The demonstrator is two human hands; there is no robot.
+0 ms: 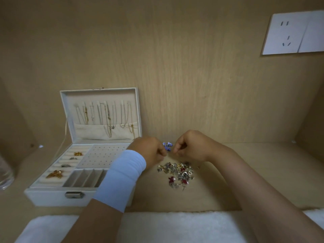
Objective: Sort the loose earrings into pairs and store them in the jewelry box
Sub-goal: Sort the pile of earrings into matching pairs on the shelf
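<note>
1. Head view down onto a wooden shelf (pixel 245 172), with 2 hands meeting near the middle.
2. Between them, just past the fingertips: blue earrings (pixel 166 146), seemingly 2 of a kind, close together.
3. For the left hand (pixel 149 151), white cuff (pixel 126 172) on the wrist: fingers curled in, tips narrow and aimed right at the blue earrings; cannot tell whether pinching 1 or only touching.
4. For the right hand (pixel 191 146): same curled, narrow pose, tips aimed left; grip likewise unclear.
5. Nearer the body, just below both hands: pile (pixel 177 172) of mixed loose earrings, unsorted.
6. Off to the left: open box (pixel 52 195), its holed panel (pixel 101 155) bare and just beside the left wrist.
7. Likely step: matching the blue pair. Next move probably leftward to the panel, so left hand nearer.
</note>
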